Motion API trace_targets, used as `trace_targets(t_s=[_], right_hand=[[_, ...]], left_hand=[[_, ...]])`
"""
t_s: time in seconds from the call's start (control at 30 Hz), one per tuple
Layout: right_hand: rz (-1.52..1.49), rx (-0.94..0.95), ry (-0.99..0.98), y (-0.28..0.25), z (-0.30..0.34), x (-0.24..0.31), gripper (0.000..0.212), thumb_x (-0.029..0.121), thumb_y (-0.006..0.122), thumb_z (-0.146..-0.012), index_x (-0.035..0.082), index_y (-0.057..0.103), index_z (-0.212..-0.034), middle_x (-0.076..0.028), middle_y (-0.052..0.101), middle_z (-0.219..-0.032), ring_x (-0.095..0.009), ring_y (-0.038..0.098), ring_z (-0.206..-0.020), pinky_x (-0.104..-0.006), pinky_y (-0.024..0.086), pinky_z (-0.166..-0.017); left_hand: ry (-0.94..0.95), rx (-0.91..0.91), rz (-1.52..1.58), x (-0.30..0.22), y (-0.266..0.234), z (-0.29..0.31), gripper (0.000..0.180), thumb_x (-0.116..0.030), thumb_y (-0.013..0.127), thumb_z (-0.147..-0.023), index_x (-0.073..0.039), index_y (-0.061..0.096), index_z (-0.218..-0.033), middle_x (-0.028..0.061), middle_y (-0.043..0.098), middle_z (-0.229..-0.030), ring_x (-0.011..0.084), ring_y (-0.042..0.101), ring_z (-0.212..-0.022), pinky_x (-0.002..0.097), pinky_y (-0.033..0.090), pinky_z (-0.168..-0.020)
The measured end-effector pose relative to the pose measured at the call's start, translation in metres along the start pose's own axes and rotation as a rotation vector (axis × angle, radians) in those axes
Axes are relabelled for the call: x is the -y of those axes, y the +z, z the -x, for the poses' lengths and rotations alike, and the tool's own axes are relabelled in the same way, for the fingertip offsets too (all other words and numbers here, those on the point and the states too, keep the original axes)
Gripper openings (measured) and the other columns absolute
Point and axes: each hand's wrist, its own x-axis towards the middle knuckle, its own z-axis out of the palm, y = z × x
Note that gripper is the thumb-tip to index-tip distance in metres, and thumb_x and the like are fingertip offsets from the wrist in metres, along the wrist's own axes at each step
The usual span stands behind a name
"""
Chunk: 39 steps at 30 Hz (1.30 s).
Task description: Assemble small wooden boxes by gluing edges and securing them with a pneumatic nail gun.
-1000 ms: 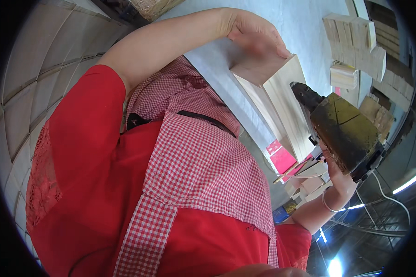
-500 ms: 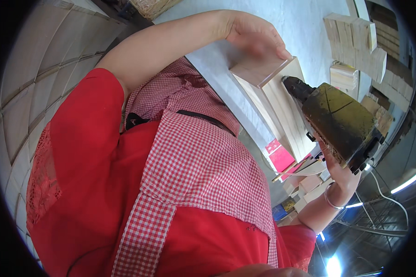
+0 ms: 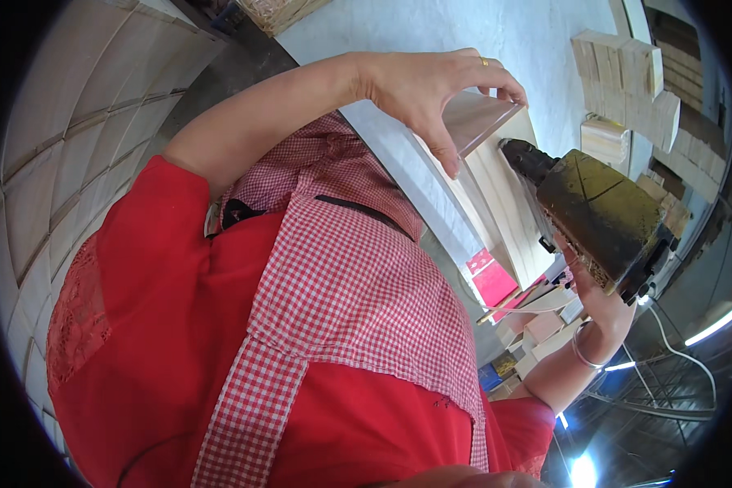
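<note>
My left hand [image 3: 431,93], a ring on one finger, spans a short pinkish-brown board [image 3: 484,118], its thumb at the near edge and fingers at the far edge. This board meets the end of a long pale wooden board [image 3: 512,211], and a narrow strip runs along the near side, like parts of a box. In my right hand [image 3: 586,281] is a worn yellow and black nail gun [image 3: 602,203], partly hiding the fingers. Its dark nose lies close beside the pale board; whether they touch I cannot tell.
Wooden blocks [image 3: 618,65] stand stacked at the far right of the pale worktable [image 3: 545,41]. Pink-red sheets [image 3: 496,281] and a thin stick lie at its near right corner. Tall stacks of boards [image 3: 81,98] rise on the left. A hose [image 3: 691,354] hangs at the right.
My left hand has shifted its hold: the thumb now shows on the near edge of the short board, fingers spread to the far edge. The nail gun has barely moved.
</note>
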Motion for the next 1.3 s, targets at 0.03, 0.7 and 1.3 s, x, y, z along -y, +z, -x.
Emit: trace_targets(t_s=[0.03, 0.7, 1.3], right_hand=[[0.029, -0.002, -0.024, 0.0, -0.001, 0.001, 0.033, 0.004, 0.08, -0.079, -0.001, 0.069, -0.109, -0.011, 0.072, -0.104, -0.019, 0.07, -0.09, -0.0318, 0.054, -0.08], [-0.248, -0.146, 0.049, 0.006, -0.031, 0.022, 0.043, 0.015, 0.078, -0.084, -0.002, 0.061, -0.12, -0.01, 0.068, -0.11, -0.017, 0.064, -0.095, -0.0294, 0.051, -0.086], [-0.096, -0.058, -0.035, -0.002, -0.052, 0.015, 0.035, 0.02, 0.079, -0.084, 0.001, 0.067, -0.11, 0.004, 0.062, -0.073, -0.001, 0.039, -0.05, -0.0209, 0.026, -0.042]], left_hand=[[0.029, -0.017, -0.004, 0.001, -0.001, -0.001, 0.104, -0.034, 0.093, -0.049, -0.016, 0.045, -0.14, 0.0078, 0.052, -0.131, 0.0257, 0.048, -0.123, 0.0417, 0.038, -0.108], [0.05, -0.038, 0.135, 0.009, 0.007, -0.005, 0.099, -0.027, 0.091, -0.048, -0.015, 0.047, -0.136, 0.0054, 0.052, -0.132, 0.0237, 0.05, -0.124, 0.0433, 0.037, -0.109], [0.056, -0.044, 0.101, 0.008, 0.006, -0.001, 0.1, -0.026, 0.09, -0.05, -0.012, 0.046, -0.138, 0.0073, 0.051, -0.134, 0.023, 0.048, -0.127, 0.0402, 0.037, -0.109]])
